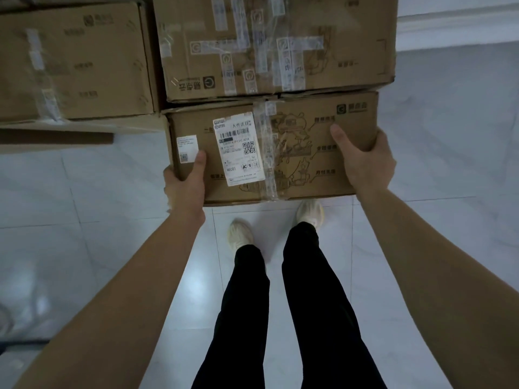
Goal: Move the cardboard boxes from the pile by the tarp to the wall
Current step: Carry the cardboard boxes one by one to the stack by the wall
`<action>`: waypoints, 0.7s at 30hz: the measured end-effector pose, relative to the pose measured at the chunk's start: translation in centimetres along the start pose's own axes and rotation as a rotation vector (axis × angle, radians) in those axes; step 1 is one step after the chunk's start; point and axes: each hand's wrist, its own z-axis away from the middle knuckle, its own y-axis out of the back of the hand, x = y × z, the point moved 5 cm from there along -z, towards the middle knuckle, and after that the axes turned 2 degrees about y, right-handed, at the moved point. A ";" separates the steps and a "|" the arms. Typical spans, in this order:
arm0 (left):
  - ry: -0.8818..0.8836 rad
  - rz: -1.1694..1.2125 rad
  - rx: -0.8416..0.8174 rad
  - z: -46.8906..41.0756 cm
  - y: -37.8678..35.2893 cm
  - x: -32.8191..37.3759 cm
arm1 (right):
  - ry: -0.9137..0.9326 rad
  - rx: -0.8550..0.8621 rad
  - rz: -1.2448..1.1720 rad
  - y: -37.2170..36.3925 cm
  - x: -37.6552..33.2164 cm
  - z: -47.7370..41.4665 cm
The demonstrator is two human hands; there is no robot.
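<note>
Pale glossy floor tiles [112, 192] underfoot, with a white wall base [455, 26] across the top right. Gripped a taped cardboard box [295, 153] from both ends, straight ahead of the feet. Clamped the left hand [185, 186] on the near left corner, thumb laid up the facing panel beside a small sticker [187, 149], fingers tucked out of sight round the side. Clasped the right hand [365, 161] round the right edge, thumb pressed on the printed panel, fingers hidden behind. Saw a white shipping label [238, 148] stuck left of the tape strip on that panel. Held the far edge against the lower edge of a larger box [275, 46], heavily taped; could not tell whether one bore on the other. Saw a third box [73, 66] just left of that, resting on a flat cardboard slab [56, 136]. Wore pale shoes [240, 234] and black trousers [309, 304] below, right toe hidden behind the gripped box.
</note>
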 end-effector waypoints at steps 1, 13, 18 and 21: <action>-0.018 0.001 -0.004 0.0 -0.3 0.5 | 0.007 0.019 0.002 -0.1 0.0 -0.2; -0.064 -0.121 -0.057 -1.1 -0.4 0.1 | 0.031 0.019 0.065 -0.1 0.6 -0.1; -0.263 -0.482 0.098 4.1 -0.5 4.5 | 0.118 -0.024 0.208 2.0 -1.5 1.8; -0.617 -0.522 0.051 9.3 -1.2 10.2 | 0.353 0.001 0.215 4.9 -6.3 4.8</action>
